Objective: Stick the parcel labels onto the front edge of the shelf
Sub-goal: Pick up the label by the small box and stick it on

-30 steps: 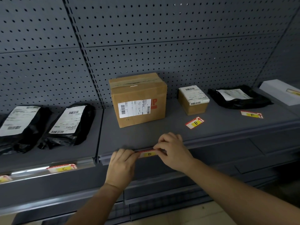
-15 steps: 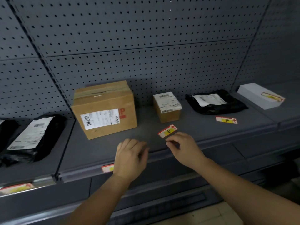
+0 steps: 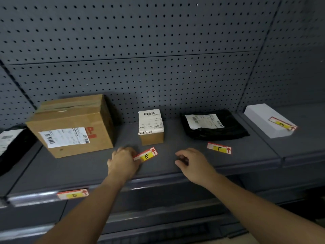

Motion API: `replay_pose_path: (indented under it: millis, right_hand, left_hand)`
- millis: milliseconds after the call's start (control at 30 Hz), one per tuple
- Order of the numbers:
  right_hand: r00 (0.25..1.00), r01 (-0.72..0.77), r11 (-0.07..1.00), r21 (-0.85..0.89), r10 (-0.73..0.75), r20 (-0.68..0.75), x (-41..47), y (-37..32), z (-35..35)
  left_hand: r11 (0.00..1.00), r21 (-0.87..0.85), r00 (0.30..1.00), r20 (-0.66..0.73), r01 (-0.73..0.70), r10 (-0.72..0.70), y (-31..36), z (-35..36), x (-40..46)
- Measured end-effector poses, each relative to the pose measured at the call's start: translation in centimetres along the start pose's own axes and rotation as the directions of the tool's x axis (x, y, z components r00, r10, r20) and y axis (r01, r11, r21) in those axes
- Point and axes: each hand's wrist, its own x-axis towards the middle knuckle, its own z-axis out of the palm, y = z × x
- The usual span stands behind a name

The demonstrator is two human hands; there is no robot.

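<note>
A red-and-yellow label marked E (image 3: 146,156) lies on the grey shelf in front of a small box. My left hand (image 3: 123,162) rests on the shelf with its fingertips closed on the label's left end. To the right, my right hand (image 3: 192,162) hovers over the shelf with loosely curled fingers, holding nothing. Label D (image 3: 73,194) is stuck on the shelf's front edge (image 3: 167,181), below the large box. Label F (image 3: 219,148) lies flat on the shelf in front of a black bag. Label G (image 3: 282,123) sits on top of a white box (image 3: 260,118).
Along the shelf stand a large cardboard box (image 3: 73,127), a small cardboard box (image 3: 151,128) and a black mailer bag (image 3: 212,126). Another black bag (image 3: 10,147) lies at the far left. A pegboard wall (image 3: 158,59) closes the back; lower shelves sit beneath.
Both hands left label D on the front edge and moved right and up onto the shelf. My left hand reached label E; my view shifted right.
</note>
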Motion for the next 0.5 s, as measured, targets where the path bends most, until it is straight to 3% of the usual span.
replay_pose_path:
  millis: [200,500]
  right_hand:
    - [0.998,0.010,0.999,0.030,-0.012,0.059,0.9,-0.8,0.5]
    - [0.988,0.156,0.987,0.036,-0.156,-0.006,2.5,-3.3,1.0]
  left_hand:
    - [0.980,-0.192,0.999,0.012,0.046,-0.045,1.5,-0.4,-0.2]
    - [0.925,-0.341,0.985,-0.098,-0.167,0.142,2.5,-0.3,-2.6]
